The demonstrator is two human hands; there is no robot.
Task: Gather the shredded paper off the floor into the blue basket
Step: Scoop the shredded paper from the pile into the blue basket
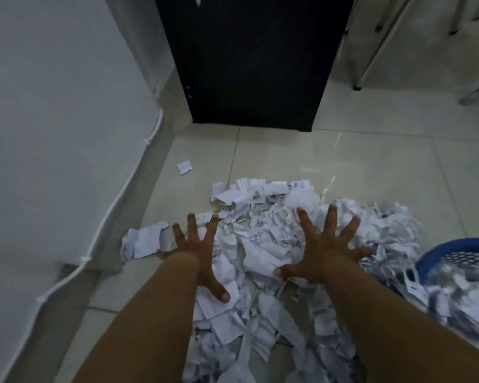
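Two bare hands are in my feed, both reaching up from the bottom of the frame. The left hand (198, 254) sits at centre left and the right hand (324, 255) at centre right. Each grip is splayed wide, five fingers straight and fanned toward the top of the frame, holding nothing. Both hover over or rest on the one heap of white shredded paper (260, 244); I cannot tell whether the palms press down. The left thumb lies on a strip.

That heap lies on the glossy pale tiled floor (343, 156), filling the lower centre. Its long axis runs from the bottom edge up toward mid-frame, and a thick lobe spreads right until it touches the one round blue plastic basket (440, 251). The basket is at the right edge, cut off by the frame, with its mouth facing up, a lattice wall and paper already inside.

One large crumpled white sheet (141, 241) lies at the heap's left fringe, just beside the left hand's fingers. One small stray white scrap (184, 167) lies apart, toward the upper left of the heap.

Faint dark print marks several strips, too blurred for me to read.

One tall black cabinet (249, 64) stands at top centre. One white cable (116, 200) runs along the foot of the pale wall (53, 106) on the left. Several metal furniture legs (371, 56) stand at the upper right.
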